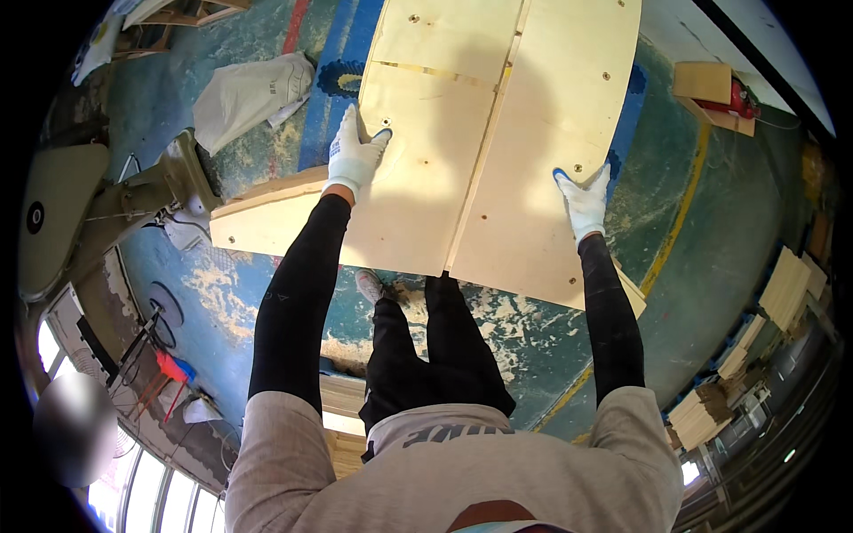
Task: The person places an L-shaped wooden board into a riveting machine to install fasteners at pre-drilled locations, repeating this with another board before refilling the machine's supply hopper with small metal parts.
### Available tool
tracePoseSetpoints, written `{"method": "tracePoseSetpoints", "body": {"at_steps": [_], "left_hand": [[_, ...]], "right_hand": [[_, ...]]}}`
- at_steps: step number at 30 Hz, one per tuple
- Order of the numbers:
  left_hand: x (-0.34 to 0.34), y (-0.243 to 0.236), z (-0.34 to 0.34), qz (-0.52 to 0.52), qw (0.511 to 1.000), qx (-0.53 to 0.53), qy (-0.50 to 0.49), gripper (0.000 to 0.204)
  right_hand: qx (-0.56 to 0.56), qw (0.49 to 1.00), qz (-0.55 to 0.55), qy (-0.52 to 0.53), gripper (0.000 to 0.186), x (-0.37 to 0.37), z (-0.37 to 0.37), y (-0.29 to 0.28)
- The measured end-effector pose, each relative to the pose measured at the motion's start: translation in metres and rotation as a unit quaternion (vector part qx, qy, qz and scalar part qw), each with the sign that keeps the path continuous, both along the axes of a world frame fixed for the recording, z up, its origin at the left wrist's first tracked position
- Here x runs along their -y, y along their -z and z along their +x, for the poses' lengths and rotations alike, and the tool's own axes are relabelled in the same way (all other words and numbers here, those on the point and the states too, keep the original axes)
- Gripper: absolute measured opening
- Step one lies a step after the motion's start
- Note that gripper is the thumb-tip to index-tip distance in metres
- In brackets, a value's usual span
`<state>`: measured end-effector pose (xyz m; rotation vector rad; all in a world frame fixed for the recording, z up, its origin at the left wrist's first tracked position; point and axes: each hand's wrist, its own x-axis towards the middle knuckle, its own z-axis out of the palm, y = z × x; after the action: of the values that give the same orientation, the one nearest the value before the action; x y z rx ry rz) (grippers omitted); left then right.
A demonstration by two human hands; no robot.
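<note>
A large pale plywood panel stretches out in front of me, with a seam down its length and several small metal fittings set in its face. My left hand, in a white glove with blue fingertips, holds the panel's left edge, thumb on the top face. On the opposite edge my right hand, gloved alike, grips with its thumb on the face. The fingers of both hands lie along the edges, partly hidden. Beneath the panel at left juts a tapered wooden piece; its other end is covered.
A whitish sack lies on the floor at left, near a beige machine. Blue supports show beside the panel. At far right are a cardboard box with a red object and stacked boards. Wood dust covers the floor.
</note>
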<state>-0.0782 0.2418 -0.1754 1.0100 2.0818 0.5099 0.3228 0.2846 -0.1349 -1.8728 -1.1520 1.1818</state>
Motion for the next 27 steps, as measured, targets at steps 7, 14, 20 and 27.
{"method": "tracePoseSetpoints", "body": {"at_steps": [7,14,20,27], "left_hand": [[0.0,0.016,-0.014,0.051,0.998,0.034,0.005,0.09],[0.095,-0.009,0.007,0.202,0.969,-0.138,0.045,0.073],[0.332,-0.069,0.037,0.065,0.988,-0.002,-0.14,0.053],[0.664,-0.099,0.015,-0.129,0.873,0.106,-0.458,0.05]], "right_hand": [[-0.038,0.999,0.004,-0.002,0.105,-0.013,-0.011,0.005],[0.075,0.993,0.08,-0.05,0.055,0.014,-0.031,-0.028],[0.043,0.991,0.102,-0.081,0.046,0.126,-0.102,-0.045],[-0.067,0.894,-0.062,-0.439,0.028,0.287,-0.262,-0.029]]}}
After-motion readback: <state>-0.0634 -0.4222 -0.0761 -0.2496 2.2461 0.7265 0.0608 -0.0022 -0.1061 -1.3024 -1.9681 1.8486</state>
